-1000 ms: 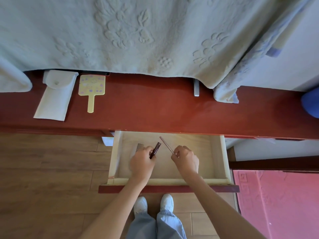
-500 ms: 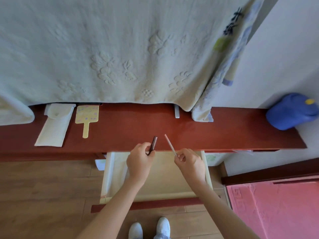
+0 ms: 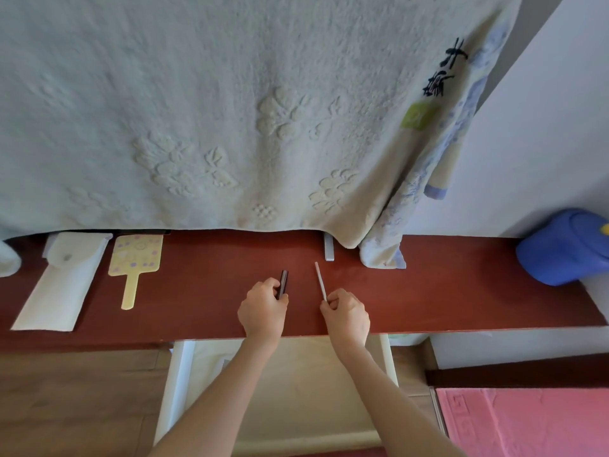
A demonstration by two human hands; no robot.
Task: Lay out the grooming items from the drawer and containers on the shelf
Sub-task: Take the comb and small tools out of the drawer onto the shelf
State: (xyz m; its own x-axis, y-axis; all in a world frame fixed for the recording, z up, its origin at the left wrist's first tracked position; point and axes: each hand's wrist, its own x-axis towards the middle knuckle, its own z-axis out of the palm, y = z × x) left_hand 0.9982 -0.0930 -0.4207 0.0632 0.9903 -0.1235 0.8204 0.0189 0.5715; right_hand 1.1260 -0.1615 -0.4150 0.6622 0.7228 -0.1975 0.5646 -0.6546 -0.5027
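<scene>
Nearest, one open drawer (image 3: 296,390) sits under the red shelf (image 3: 461,298), with something ridged, too unclear to name, at its far left corner. Two hands work over the shelf's front edge. The left hand (image 3: 263,313) curls its fingers round one short dark stick (image 3: 282,284); the right hand (image 3: 346,316) pinches one thin pale stick (image 3: 320,281). Both sticks point away. Further left lie one yellow paddle-shaped mirror (image 3: 133,263) and one white pouch (image 3: 61,282), just beside each other. One pale towel (image 3: 230,110) hangs behind.

One head-worn camera looks steeply down — close over the red shelf (image 3: 428,291) and open drawer (image 3: 178,384) below.
</scene>
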